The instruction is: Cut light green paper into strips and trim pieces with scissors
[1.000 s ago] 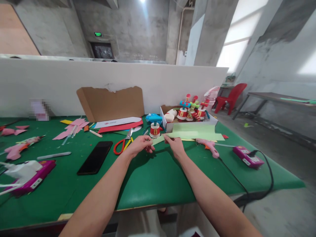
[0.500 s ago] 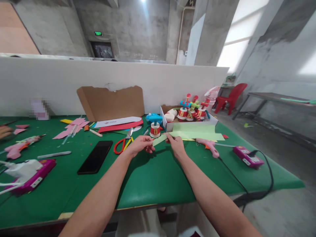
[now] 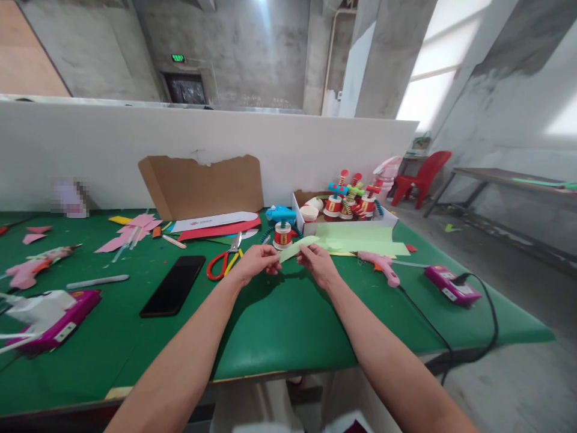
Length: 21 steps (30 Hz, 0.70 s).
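Note:
Between my two hands a pale green paper strip is held above the table, bowed a little. My left hand pinches its left end. The fingers of my right hand grip it farther right, with the free end sticking out past them. Just behind stands a small paper cup figure with a red label and dark green folded arms. Scissors with red and yellow handles lie left of my left hand. Larger light green paper is spread behind my right hand.
A pink glue gun and a purple power strip with a black cord lie to the right. A white box holds several cup figures. Leftward are a black phone, pink paper pieces and another glue gun.
The strip's right end has lifted and curved free of the larger paper, my right hand shifting slightly left along it. Another person's hand at the far left has gone out of view.

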Each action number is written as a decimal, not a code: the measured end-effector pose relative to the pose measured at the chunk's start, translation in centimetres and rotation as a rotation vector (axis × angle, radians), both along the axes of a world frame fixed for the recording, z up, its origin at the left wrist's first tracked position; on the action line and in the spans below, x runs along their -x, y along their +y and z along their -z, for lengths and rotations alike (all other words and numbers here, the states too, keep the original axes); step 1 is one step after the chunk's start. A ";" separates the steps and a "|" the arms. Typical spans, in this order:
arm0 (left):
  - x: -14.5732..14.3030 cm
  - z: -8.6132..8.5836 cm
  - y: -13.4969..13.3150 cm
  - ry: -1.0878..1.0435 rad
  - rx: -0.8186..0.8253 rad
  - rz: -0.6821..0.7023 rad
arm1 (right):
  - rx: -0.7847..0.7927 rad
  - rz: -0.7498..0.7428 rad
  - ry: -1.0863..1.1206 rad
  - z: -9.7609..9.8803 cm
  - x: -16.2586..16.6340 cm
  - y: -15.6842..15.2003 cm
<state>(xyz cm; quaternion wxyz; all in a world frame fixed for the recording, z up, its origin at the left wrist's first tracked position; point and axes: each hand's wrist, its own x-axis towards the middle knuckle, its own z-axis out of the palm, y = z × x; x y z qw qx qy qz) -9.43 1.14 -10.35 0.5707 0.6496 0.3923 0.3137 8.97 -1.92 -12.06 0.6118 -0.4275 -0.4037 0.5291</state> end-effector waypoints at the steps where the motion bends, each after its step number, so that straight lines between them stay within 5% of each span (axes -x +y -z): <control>1: 0.0 0.0 0.1 0.005 -0.026 -0.015 | 0.017 -0.026 0.013 -0.1 0.0 -0.1; 12: -0.3 0.1 0.4 0.060 -0.385 -0.172 | 0.118 -0.319 0.058 -0.1 0.9 -1.4; 21: -0.3 0.7 0.5 0.039 -0.456 -0.147 | 0.007 -0.163 0.095 -0.5 1.2 -1.1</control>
